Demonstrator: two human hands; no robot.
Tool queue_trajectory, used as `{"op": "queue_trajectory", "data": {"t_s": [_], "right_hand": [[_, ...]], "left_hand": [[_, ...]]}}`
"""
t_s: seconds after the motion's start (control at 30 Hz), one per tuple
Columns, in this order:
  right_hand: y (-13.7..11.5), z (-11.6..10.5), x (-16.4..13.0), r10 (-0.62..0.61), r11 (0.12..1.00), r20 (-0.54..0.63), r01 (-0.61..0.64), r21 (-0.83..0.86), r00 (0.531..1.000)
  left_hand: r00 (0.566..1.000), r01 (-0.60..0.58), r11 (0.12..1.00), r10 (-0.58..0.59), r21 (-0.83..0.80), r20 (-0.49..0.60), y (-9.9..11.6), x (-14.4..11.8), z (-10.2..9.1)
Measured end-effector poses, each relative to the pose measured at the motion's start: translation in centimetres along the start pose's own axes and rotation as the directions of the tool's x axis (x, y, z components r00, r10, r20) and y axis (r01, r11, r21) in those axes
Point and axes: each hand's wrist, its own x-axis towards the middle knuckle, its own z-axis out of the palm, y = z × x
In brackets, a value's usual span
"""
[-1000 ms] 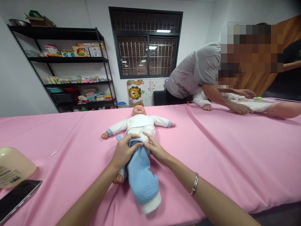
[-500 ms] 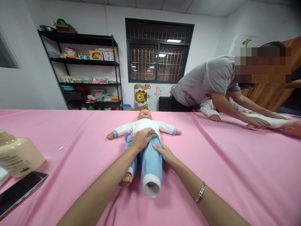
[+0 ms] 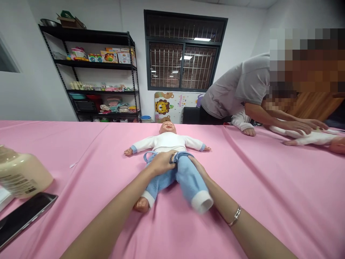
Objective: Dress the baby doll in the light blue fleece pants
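A baby doll [image 3: 168, 140] in a white long-sleeved top lies on its back, head away from me and arms spread. Blue trousers [image 3: 190, 176] with white cuffs are on its legs. One bare foot [image 3: 142, 204] sticks out of the left cuff; in the right cuff no foot shows. My left hand [image 3: 162, 162] is closed on the waistband at the doll's middle. At the right side of the waist, my right hand [image 3: 198, 167] grips the trousers' edge, its fingers partly hidden by the cloth. A blue drawstring loop lies beside my left hand.
A pink cloth [image 3: 88, 190] covers the table. At left are a pump bottle [image 3: 23, 172] and a phone [image 3: 25, 217]. Across at right, a person in a grey shirt [image 3: 242, 82] leans over another doll [image 3: 315, 138]. Black shelves [image 3: 94, 64] stand behind.
The right trouser leg has swung outward to the right. My right hand has moved up to the waistband. The view has tipped down slightly, and the other person's hands have shifted on their doll.
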Motion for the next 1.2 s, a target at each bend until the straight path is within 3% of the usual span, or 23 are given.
{"op": "queue_trajectory", "data": {"t_s": [0.03,0.07,0.1,0.13,0.17,0.27,0.4,0.57,0.7,0.77,0.83,0.93,1.03,1.1,1.2], "right_hand": [[-0.1,0.3,-0.3,0.106,0.994,-0.229,-0.096,0.054,0.968],[-0.3,0.7,-0.5,0.211,0.977,-0.414,-0.174,0.125,0.885],[-0.5,1.1,-0.6,0.288,0.957,-0.523,-0.224,0.184,0.802],[-0.7,1.5,-0.7,0.321,0.947,-0.559,-0.254,0.197,0.764],[-0.9,1.8,-0.8,0.316,0.949,-0.568,-0.261,0.178,0.760],[-1.0,1.9,-0.6,0.189,0.977,-0.561,-0.213,0.022,0.806],[-0.4,1.0,-0.5,0.125,0.971,-0.495,-0.209,-0.118,0.860],[-0.2,0.5,-0.7,0.253,0.958,-0.525,-0.288,0.015,0.813],[-0.6,0.8,-0.7,0.308,0.945,-0.571,-0.316,0.088,0.761],[-0.9,0.7,-0.7,0.309,0.946,-0.544,-0.313,0.089,0.780],[-1.4,0.4,-0.9,0.310,0.949,-0.460,-0.299,0.098,0.832],[-2.7,-0.2,-1.5,0.330,0.944,-0.184,-0.320,0.083,0.926],[-4.1,-0.5,-2.1,0.354,0.934,0.065,-0.356,0.025,0.933],[-4.4,-0.6,-2.3,0.355,0.935,0.099,-0.356,-0.007,0.930],[-3.7,-0.3,-2.2,0.322,0.944,0.025,-0.319,-0.085,0.947]], "left_hand": [[1.000,-0.002,1.000,0.002,0.027,-0.016,-0.1,0.1,0.1],[0.999,0.014,0.998,-0.012,0.056,-0.040,-0.1,0.1,0.2],[0.997,0.038,0.995,-0.032,0.087,-0.066,-0.2,0.1,0.2],[0.994,0.062,0.991,-0.052,0.116,-0.094,-0.2,0.1,0.2],[0.990,0.083,0.986,-0.065,0.143,-0.121,-0.3,0.1,0.2],[0.984,0.090,0.972,-0.053,0.217,-0.170,-0.4,0.1,0.1],[0.988,0.023,0.948,0.028,0.318,-0.154,-0.2,0.0,0.0],[0.986,-0.142,0.963,0.157,0.229,-0.047,0.7,-0.3,-0.4],[0.988,-0.155,0.983,0.156,0.098,0.004,1.0,-0.4,-0.4],[0.985,-0.171,0.985,0.171,0.036,0.015,1.0,-0.3,-0.3],[0.985,-0.171,0.985,0.171,-0.029,0.001,0.8,-0.1,-0.3],[0.994,-0.106,0.992,0.105,-0.070,-0.012,0.6,0.2,-0.3],[0.999,-0.030,0.999,0.030,-0.021,-0.021,0.5,0.4,-0.3],[0.999,0.000,1.000,-0.001,-0.006,-0.048,0.5,0.5,-0.2],[0.997,0.021,0.999,-0.023,-0.024,-0.076,0.2,0.6,-0.1]]}}
